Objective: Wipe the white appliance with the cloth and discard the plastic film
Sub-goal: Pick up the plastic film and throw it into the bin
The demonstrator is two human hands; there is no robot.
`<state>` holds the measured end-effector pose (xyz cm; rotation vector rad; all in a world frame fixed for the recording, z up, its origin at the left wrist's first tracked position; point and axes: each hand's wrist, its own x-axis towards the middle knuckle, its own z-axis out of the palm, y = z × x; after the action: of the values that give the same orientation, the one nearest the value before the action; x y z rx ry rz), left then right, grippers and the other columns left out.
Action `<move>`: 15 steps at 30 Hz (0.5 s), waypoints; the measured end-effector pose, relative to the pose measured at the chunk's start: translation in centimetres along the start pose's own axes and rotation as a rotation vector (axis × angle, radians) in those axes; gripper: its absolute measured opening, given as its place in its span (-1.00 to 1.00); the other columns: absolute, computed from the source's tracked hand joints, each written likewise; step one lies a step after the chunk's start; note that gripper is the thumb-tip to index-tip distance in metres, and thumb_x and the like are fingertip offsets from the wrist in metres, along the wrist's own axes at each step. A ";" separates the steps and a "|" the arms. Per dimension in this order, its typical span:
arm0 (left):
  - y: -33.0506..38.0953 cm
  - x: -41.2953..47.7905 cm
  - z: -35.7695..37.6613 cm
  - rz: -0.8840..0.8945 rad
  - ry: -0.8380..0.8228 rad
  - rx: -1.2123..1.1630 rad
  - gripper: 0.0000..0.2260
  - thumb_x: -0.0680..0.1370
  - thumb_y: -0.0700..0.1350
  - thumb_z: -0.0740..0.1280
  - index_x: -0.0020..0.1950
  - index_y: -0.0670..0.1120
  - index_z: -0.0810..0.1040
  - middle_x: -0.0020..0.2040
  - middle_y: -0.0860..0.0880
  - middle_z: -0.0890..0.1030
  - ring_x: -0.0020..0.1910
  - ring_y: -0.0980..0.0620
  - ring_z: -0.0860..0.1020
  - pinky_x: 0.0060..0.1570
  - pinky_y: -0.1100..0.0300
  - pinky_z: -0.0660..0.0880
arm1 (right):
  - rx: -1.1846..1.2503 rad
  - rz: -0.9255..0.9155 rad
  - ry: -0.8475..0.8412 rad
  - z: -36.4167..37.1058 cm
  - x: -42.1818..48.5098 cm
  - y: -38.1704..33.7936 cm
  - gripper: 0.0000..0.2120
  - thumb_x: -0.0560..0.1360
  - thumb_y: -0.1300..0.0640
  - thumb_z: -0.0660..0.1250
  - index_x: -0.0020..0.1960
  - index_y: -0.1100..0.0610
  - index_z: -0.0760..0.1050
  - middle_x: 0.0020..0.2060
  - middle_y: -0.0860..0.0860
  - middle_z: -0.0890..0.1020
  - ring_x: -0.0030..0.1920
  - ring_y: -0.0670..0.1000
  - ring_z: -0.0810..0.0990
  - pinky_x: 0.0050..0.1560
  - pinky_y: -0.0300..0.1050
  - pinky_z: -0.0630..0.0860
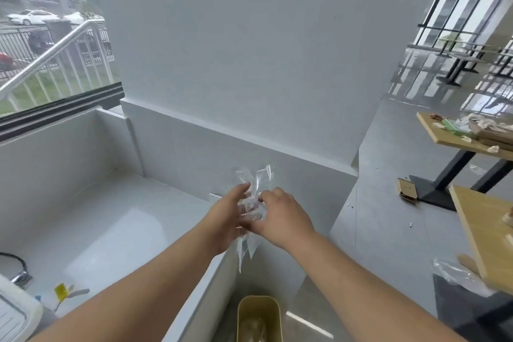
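Both hands, left [227,216] and right [280,214], clamp the crumpled film [254,203] between them above the counter edge, well above the bin [259,314], so, released from here, the light film could drift and miss it.

Clear plastic film [251,207] crumpled between left hand [228,216] and right hand [283,216] (above a yellow bin [259,314]).
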<state>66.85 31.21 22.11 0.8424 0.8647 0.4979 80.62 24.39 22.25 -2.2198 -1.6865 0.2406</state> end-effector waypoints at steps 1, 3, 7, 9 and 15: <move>-0.3 0.4 0.4 -0.014 -0.015 -0.007 -0.58 0.60 0.21 0.35 0.32 -0.04 0.55 0.17 -0.13 0.69 0.02 -0.15 0.64 0.09 -0.01 0.50 | -0.009 0.009 0.001 0.3 0.2 0.6 -0.35 0.35 -0.44 0.38 0.25 -0.02 0.51 0.10 -0.03 0.51 0.18 0.07 0.50 0.06 0.00 0.48; -1.0 1.1 1.1 -0.038 -0.032 -0.010 -0.54 0.60 0.25 0.34 0.35 -0.02 0.55 0.16 -0.12 0.69 0.01 -0.12 0.64 0.04 0.04 0.50 | -0.020 0.018 0.011 1.1 0.5 1.8 -0.41 0.41 -0.36 0.40 0.26 0.01 0.51 0.11 0.00 0.52 0.19 0.10 0.49 0.05 0.01 0.48; -2.8 2.9 1.3 -0.085 -0.013 0.025 -0.51 0.58 0.30 0.32 0.35 0.00 0.57 0.16 -0.14 0.70 0.05 -0.10 0.65 0.13 0.00 0.52 | -0.043 -0.012 0.028 3.2 1.0 4.3 -0.59 0.52 -0.19 0.37 0.26 0.03 0.53 0.10 0.04 0.54 0.16 0.13 0.50 0.04 0.03 0.51; -3.9 4.0 1.0 -0.105 0.007 0.056 -0.53 0.58 0.31 0.31 0.32 0.02 0.59 0.11 -0.12 0.75 0.08 -0.09 0.67 0.18 -0.02 0.56 | -0.037 -0.026 0.060 4.5 1.3 5.4 -0.67 0.55 -0.12 0.36 0.24 0.03 0.56 0.06 0.04 0.56 0.12 0.13 0.52 -0.01 0.00 0.50; -7.6 6.7 -1.1 -0.114 0.173 0.299 -0.66 0.58 0.30 0.30 0.12 0.08 0.65 -0.03 0.03 0.76 -0.09 0.02 0.73 0.05 0.00 0.56 | -0.005 -0.059 0.066 9.1 1.2 8.3 -0.80 0.58 0.01 0.38 0.17 0.04 0.60 0.02 -0.02 0.61 -0.02 0.06 0.55 -0.14 -0.15 0.35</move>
<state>70.16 31.80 12.56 1.0258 1.1589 0.3492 85.35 25.10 10.82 -2.1537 -1.7161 0.1463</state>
